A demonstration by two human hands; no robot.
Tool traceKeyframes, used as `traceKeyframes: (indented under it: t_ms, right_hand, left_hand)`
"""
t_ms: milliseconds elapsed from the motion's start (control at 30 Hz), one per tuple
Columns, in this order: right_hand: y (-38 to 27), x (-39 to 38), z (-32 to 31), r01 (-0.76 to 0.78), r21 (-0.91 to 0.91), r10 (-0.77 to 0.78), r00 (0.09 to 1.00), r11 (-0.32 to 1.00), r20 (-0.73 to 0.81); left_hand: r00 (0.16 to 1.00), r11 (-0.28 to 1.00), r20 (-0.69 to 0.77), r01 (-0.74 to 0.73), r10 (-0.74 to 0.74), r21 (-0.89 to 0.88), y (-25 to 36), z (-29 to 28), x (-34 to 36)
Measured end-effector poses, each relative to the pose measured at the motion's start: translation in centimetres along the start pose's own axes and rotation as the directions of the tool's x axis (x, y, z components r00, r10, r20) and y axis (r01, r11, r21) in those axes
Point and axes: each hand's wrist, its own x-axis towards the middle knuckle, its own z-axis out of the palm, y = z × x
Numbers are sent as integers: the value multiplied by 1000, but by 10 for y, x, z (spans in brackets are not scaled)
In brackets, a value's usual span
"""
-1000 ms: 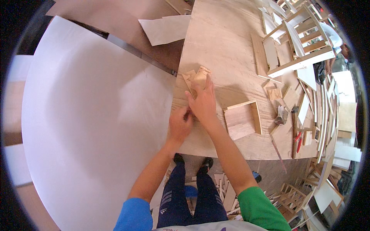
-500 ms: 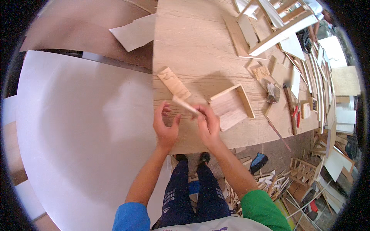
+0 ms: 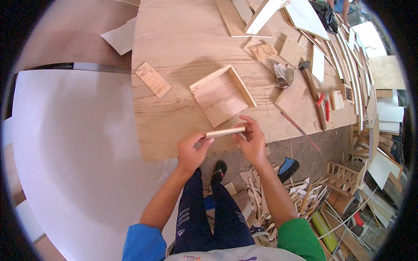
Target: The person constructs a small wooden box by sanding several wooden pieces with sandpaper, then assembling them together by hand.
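Note:
Between my two hands I hold a short wooden strip (image 3: 225,132) roughly level, just off the near edge of the plywood table (image 3: 174,108). My left hand (image 3: 192,152) pinches its left end, and the fingers of my right hand (image 3: 252,141) close round the right end. Right behind the strip lies a shallow wooden tray (image 3: 222,98); low walls show along its far and right sides, while the near side has none. A small flat wood block (image 3: 153,79) rests alone at the left of the table.
Right of the tray lie a crumpled clear bag (image 3: 284,76), a hammer (image 3: 312,93), red-handled pliers (image 3: 323,106) and wood offcuts (image 3: 291,51). A large white panel (image 3: 78,152) fills the left. Scrap wood (image 3: 305,195) and a blue brush (image 3: 288,168) lie on the floor. Another person's hand shows far right.
The strip has gone from my right hand alone into both hands and turned nearly level. My left hand has closed on it. The view has shifted right.

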Motion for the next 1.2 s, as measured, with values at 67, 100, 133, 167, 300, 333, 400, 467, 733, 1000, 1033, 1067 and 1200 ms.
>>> traceKeyframes:
  t_ms: [67,100,133,167,300,333,400,467,733,1000,1033,1067,1200]
  right_hand:
    - [14,8,-13,120,-210,-123,992,970,-1]
    - [20,12,-19,176,-313,-183,983,933,9]
    - [20,13,-22,176,-326,-184,983,929,5]
    - [19,15,-23,175,-339,-185,983,924,3]
    - [16,19,-24,244,-340,-261,965,908,-6]
    - [15,19,-22,254,-373,-276,961,892,-6]
    - [15,17,-16,276,-439,-307,952,855,-1]
    - [8,7,-4,310,-489,-331,943,815,45]
    - [10,-12,96,34,-198,20,965,980,262]
    - [-31,32,161,533,-460,-487,844,710,225]
    - [-30,44,165,536,-479,-500,839,695,213]
    - [-31,55,173,540,-493,-514,834,682,202]
    - [-32,90,207,453,-624,-442,878,637,186]
  left_hand:
    - [998,995,-34,-51,53,81,9,12,1]
    - [996,991,-48,-65,71,118,12,17,1]
    - [994,985,-61,-77,87,156,14,22,0]
    - [988,980,-103,-97,116,175,15,27,0]
    - [950,961,-231,-160,212,226,14,38,-1]
    - [938,957,-255,-174,233,233,12,39,-2]
    - [953,981,-281,-62,114,186,10,35,-5]
    - [948,994,-319,24,12,107,5,24,-6]
    - [796,968,-559,244,-234,-57,6,-53,34]
    - [809,977,-583,57,76,206,-31,-121,55]
    - [820,975,-567,56,79,216,-30,-118,57]
    - [834,974,-547,62,69,218,-30,-117,57]
    - [888,980,-459,77,15,181,-40,-111,53]
